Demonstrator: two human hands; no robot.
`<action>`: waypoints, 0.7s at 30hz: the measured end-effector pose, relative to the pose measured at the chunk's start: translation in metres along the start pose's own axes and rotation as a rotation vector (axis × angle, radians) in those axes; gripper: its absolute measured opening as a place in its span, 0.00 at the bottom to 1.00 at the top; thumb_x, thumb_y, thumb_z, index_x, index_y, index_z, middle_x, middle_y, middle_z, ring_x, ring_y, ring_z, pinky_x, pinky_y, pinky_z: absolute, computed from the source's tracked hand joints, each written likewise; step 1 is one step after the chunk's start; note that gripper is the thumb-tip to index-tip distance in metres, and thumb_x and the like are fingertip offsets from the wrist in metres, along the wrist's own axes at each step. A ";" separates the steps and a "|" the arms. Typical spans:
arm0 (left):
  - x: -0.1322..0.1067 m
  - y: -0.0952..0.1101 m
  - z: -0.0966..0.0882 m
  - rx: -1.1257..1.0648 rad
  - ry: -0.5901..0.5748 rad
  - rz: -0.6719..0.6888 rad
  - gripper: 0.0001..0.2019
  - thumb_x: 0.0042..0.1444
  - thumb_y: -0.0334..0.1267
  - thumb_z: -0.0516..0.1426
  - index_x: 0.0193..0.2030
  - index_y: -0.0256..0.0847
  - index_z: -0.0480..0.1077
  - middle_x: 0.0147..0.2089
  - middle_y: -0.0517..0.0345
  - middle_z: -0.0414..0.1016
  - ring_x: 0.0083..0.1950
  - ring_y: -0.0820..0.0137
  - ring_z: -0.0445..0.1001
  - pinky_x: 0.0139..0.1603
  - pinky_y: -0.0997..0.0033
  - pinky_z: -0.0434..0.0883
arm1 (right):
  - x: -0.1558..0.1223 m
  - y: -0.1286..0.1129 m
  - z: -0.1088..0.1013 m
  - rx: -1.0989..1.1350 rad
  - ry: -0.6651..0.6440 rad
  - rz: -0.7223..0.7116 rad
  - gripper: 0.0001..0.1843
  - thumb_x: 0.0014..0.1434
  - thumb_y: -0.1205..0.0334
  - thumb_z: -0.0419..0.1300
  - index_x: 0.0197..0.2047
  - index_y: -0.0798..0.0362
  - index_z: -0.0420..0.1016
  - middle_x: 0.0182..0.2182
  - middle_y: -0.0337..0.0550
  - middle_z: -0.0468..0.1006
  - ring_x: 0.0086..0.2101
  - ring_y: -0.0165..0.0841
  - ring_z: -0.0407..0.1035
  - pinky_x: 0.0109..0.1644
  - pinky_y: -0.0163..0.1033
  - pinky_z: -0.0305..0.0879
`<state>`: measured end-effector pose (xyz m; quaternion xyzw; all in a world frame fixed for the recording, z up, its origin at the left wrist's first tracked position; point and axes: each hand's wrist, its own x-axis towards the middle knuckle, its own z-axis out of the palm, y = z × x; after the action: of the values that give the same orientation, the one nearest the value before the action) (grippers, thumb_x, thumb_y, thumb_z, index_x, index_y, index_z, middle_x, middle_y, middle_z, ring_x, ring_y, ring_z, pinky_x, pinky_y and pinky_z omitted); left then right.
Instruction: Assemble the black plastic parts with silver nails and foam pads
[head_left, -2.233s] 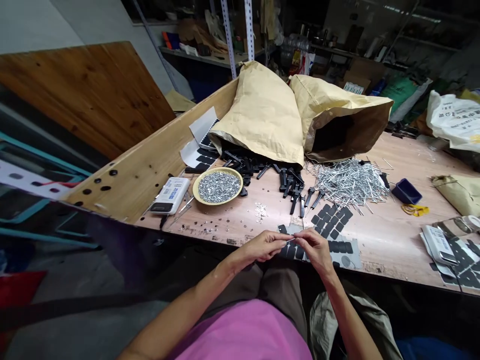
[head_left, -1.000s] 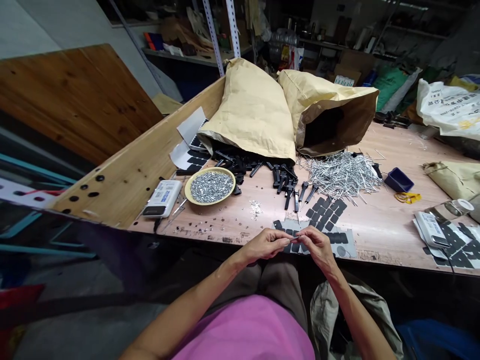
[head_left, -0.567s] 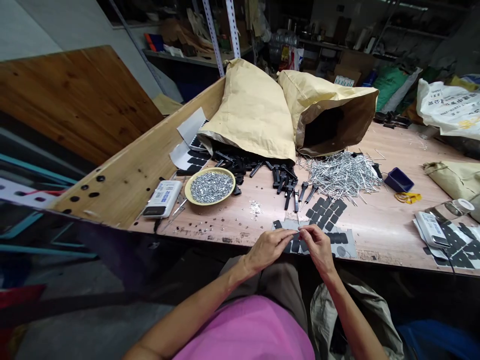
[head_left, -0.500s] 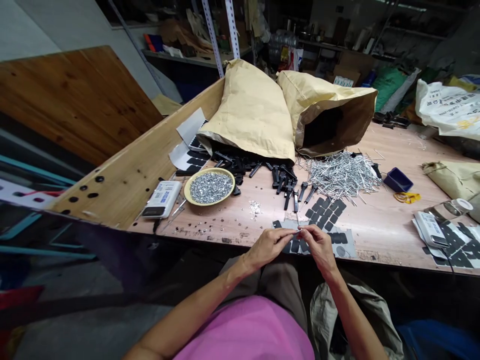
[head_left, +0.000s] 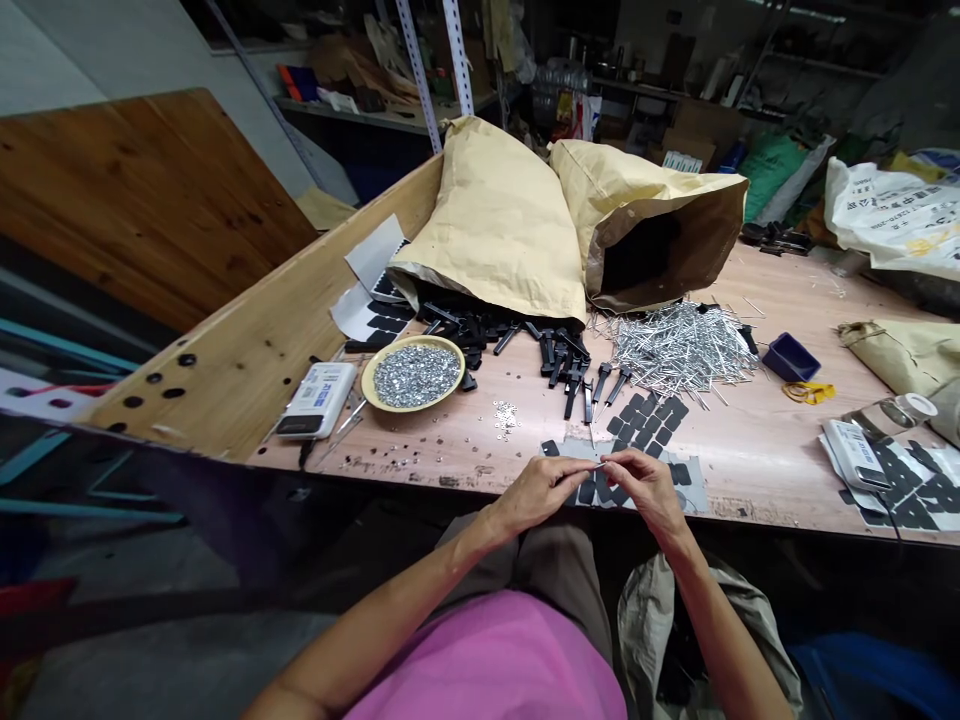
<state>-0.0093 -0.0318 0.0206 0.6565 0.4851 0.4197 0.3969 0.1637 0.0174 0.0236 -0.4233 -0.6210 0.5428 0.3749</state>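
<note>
My left hand [head_left: 541, 490] and my right hand [head_left: 646, 487] meet at the near edge of the wooden table [head_left: 757, 460], fingertips pinched together on a thin metal pin [head_left: 598, 465]. Under them lies a grey sheet with black pads [head_left: 694, 478]. Just beyond are loose black pads [head_left: 649, 417], black plastic parts [head_left: 559, 352] and a heap of metal pins [head_left: 679, 347]. A yellow bowl of small silver pieces [head_left: 413, 371] stands to the left.
Two tan paper sacks [head_left: 510, 220] lie at the back, one open towards me. A white device [head_left: 317, 398], a small blue tray [head_left: 790, 357], yellow rubber bands [head_left: 808, 392] and more pad sheets [head_left: 896, 480] sit around. A raised wooden board [head_left: 247, 350] borders the left.
My hands have stayed pinched together on the pin, working it slightly. The view has shifted a little; nothing on the table has moved.
</note>
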 end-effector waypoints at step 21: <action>0.000 -0.008 -0.005 -0.123 -0.247 -0.131 0.21 0.62 0.46 0.47 0.49 0.32 0.72 0.17 0.64 0.64 0.15 0.78 0.59 0.16 0.79 0.59 | -0.003 0.001 -0.005 -0.279 -0.240 -0.217 0.14 0.62 0.51 0.50 0.33 0.51 0.67 0.24 0.38 0.75 0.24 0.29 0.69 0.29 0.33 0.65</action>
<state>-0.0167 -0.0296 0.0151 0.6444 0.4479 0.3380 0.5196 0.1697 0.0170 0.0237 -0.3341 -0.7722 0.4546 0.2922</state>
